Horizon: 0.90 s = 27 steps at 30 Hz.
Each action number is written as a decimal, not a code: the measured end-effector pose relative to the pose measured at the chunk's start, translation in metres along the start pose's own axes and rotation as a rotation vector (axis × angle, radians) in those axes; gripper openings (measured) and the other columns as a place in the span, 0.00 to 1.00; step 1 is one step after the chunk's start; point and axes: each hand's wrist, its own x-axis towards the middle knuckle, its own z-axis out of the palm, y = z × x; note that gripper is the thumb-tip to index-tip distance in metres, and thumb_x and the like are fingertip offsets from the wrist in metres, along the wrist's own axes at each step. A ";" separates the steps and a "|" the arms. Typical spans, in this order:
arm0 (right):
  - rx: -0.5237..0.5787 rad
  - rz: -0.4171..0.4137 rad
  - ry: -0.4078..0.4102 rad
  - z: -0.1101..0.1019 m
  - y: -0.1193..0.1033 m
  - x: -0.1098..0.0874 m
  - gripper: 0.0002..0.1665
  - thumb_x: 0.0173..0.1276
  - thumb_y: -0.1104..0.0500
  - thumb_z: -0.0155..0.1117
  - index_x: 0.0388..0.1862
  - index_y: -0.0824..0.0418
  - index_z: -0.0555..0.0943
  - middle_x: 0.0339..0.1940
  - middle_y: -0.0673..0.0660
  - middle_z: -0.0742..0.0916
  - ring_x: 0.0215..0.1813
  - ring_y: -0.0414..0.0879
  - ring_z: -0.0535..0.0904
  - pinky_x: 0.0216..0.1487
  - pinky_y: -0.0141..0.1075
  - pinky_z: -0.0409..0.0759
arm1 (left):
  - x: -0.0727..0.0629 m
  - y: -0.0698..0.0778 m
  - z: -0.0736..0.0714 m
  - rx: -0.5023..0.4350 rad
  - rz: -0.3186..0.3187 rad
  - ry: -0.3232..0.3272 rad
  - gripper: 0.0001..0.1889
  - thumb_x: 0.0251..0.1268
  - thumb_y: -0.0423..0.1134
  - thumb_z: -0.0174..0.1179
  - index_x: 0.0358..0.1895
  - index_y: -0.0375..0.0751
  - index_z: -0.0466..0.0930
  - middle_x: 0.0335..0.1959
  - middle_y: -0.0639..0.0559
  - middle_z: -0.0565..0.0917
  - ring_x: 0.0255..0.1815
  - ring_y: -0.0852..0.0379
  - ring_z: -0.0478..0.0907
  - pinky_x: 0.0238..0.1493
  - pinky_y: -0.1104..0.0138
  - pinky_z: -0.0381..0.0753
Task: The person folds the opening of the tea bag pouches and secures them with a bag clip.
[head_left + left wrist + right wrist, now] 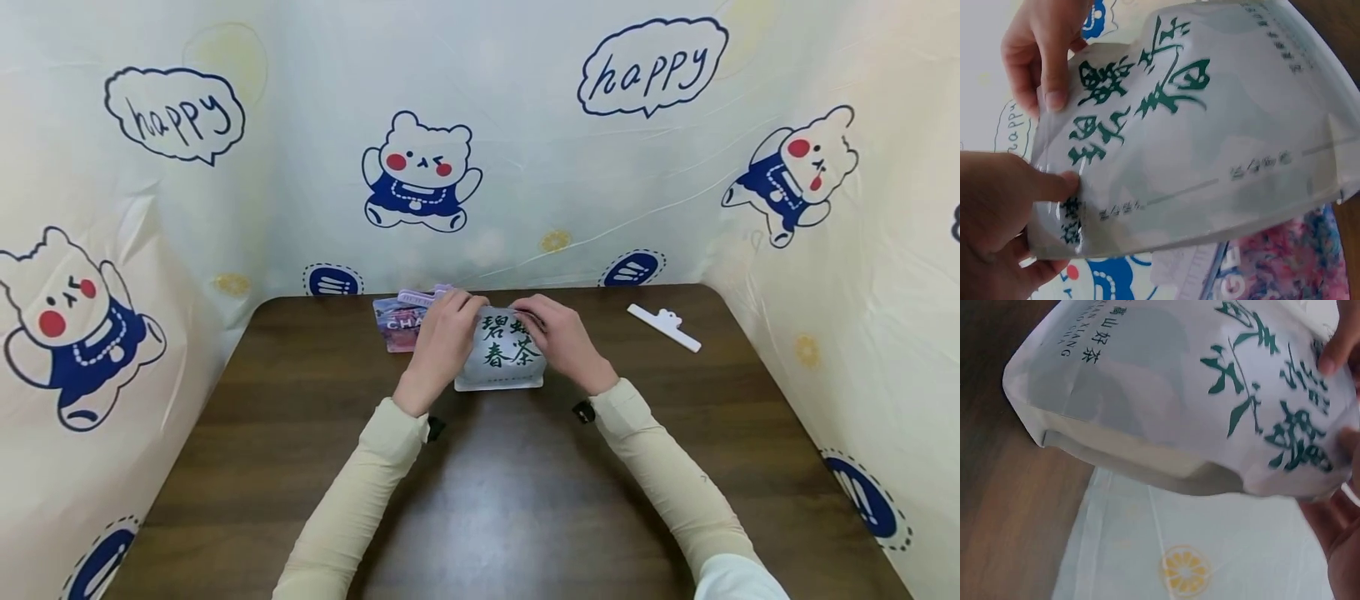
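Note:
A pale grey tea bag (501, 354) with green Chinese characters stands on the brown table in front of the person. My left hand (448, 333) pinches its top edge at the left corner. At the right corner, my right hand (561, 333) pinches the same edge. The left wrist view shows the bag (1210, 137) with both thumbs on its printed face and fingers behind. In the right wrist view the bag's (1135, 381) side gusset is visible. Behind the left hand lies a pink and blue packet (397, 325), partly hidden, with a lilac clip (415, 297) at its top.
A white sealing clip (663, 327) lies on the table (480, 500) at the back right. A patterned cloth (525, 167) with bears and "happy" bubbles rises behind the table and along both sides.

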 end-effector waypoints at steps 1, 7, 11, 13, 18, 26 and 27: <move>0.044 0.007 0.005 -0.001 0.002 -0.001 0.11 0.72 0.66 0.66 0.52 0.62 0.84 0.45 0.56 0.87 0.44 0.46 0.84 0.47 0.41 0.85 | 0.000 0.000 -0.001 -0.006 -0.002 -0.011 0.13 0.64 0.23 0.64 0.50 0.36 0.84 0.43 0.44 0.85 0.44 0.46 0.79 0.49 0.57 0.79; 0.216 0.054 -0.002 -0.007 0.017 -0.007 0.09 0.69 0.67 0.69 0.47 0.60 0.86 0.43 0.54 0.87 0.43 0.44 0.84 0.45 0.42 0.86 | 0.002 0.000 -0.004 0.006 -0.014 -0.065 0.12 0.67 0.26 0.62 0.52 0.36 0.83 0.45 0.43 0.85 0.46 0.46 0.79 0.51 0.56 0.78; 0.231 0.074 -0.023 -0.012 0.024 -0.010 0.09 0.68 0.67 0.69 0.45 0.60 0.87 0.42 0.54 0.88 0.42 0.45 0.84 0.45 0.42 0.86 | 0.006 0.004 -0.002 0.008 -0.028 -0.065 0.09 0.70 0.32 0.63 0.51 0.37 0.85 0.44 0.44 0.86 0.47 0.46 0.79 0.53 0.55 0.75; 0.230 0.073 -0.030 -0.015 0.024 -0.009 0.09 0.68 0.68 0.69 0.46 0.61 0.88 0.42 0.56 0.88 0.42 0.46 0.84 0.45 0.38 0.85 | 0.009 0.007 -0.001 0.017 -0.029 -0.068 0.09 0.72 0.35 0.62 0.50 0.38 0.85 0.44 0.45 0.87 0.48 0.46 0.79 0.55 0.53 0.72; 0.234 0.051 -0.010 -0.023 0.006 -0.003 0.09 0.66 0.74 0.67 0.45 0.69 0.87 0.40 0.62 0.89 0.39 0.50 0.84 0.44 0.25 0.79 | 0.012 0.010 0.004 0.049 -0.024 -0.073 0.08 0.75 0.37 0.60 0.49 0.40 0.86 0.43 0.47 0.88 0.47 0.48 0.80 0.53 0.54 0.71; 0.217 0.034 0.076 -0.024 -0.006 -0.001 0.10 0.63 0.77 0.68 0.42 0.73 0.87 0.38 0.67 0.90 0.36 0.54 0.87 0.42 0.27 0.82 | 0.009 0.010 0.008 0.050 -0.029 -0.044 0.09 0.74 0.37 0.61 0.50 0.40 0.86 0.42 0.48 0.88 0.44 0.49 0.80 0.47 0.57 0.70; 0.221 0.036 0.076 -0.025 -0.006 0.000 0.09 0.63 0.78 0.68 0.42 0.74 0.87 0.38 0.67 0.90 0.36 0.55 0.87 0.42 0.26 0.82 | 0.009 0.010 0.009 0.049 -0.028 -0.042 0.09 0.74 0.37 0.61 0.50 0.40 0.86 0.42 0.48 0.88 0.44 0.49 0.79 0.47 0.57 0.70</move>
